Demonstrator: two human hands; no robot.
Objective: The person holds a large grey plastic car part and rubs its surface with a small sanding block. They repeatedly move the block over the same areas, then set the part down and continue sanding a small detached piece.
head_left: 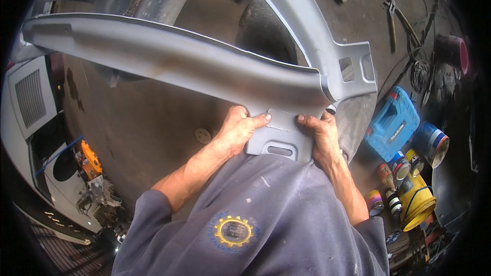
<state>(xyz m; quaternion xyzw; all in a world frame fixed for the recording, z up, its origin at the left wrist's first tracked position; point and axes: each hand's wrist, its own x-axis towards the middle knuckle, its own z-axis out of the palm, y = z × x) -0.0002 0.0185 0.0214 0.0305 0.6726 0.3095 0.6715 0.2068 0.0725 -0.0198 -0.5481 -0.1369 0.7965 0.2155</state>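
Left hand (238,130) and right hand (324,134) clamped on opposite edges of a long, trough-shaped grey panel (179,61), thumbs on top and pointing inward, other fingers largely hidden; forearms angled forward from a dark blue-grey work garment (291,199). The panel runs from the torso to the upper left; its near end is slotted, with a rectangular outline between the thumbs. Behind that end passes a curved grey strip (302,13); whether they join cannot be told. Right: blue plastic tool case (393,130), yellow plastic bucket (413,202), long-handled metal pliers (393,33). Left: orange-and-black object (91,158), white louvred panel (31,99).
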